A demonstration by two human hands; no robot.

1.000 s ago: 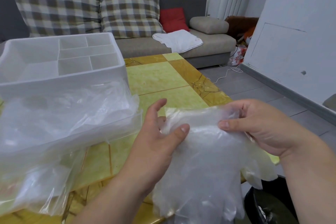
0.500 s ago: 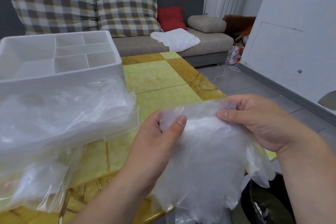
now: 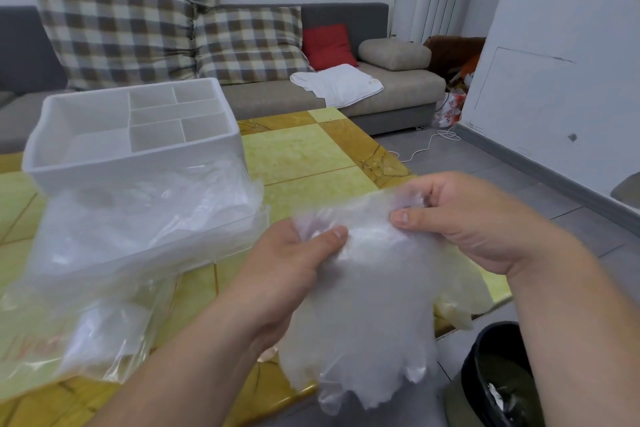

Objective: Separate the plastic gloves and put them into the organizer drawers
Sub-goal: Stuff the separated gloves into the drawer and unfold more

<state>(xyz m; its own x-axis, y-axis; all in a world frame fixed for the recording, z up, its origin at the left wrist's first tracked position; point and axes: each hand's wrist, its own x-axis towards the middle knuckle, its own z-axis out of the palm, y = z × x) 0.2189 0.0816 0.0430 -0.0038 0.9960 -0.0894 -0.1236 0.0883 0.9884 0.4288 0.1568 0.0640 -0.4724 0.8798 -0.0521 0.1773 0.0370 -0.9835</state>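
Yellow counter (image 3: 304, 156) holds the organizer (image 3: 138, 156) at its left. Over the near right corner, left hand (image 3: 291, 263) and right hand (image 3: 467, 218) each keep a pinching grip on the gloves (image 3: 374, 288) at the top. Sliding thumbs apart should peel one.

Clump of clear plastic gloves (image 3: 374, 305), stuck together, cuffs up, fingers hanging down, held in the air over the table's (image 3: 304, 163) near right edge. White organizer (image 3: 138, 163) on far left part, divided top. Its clear drawer (image 3: 214, 239) is pulled out, crumpled clear plastic inside.
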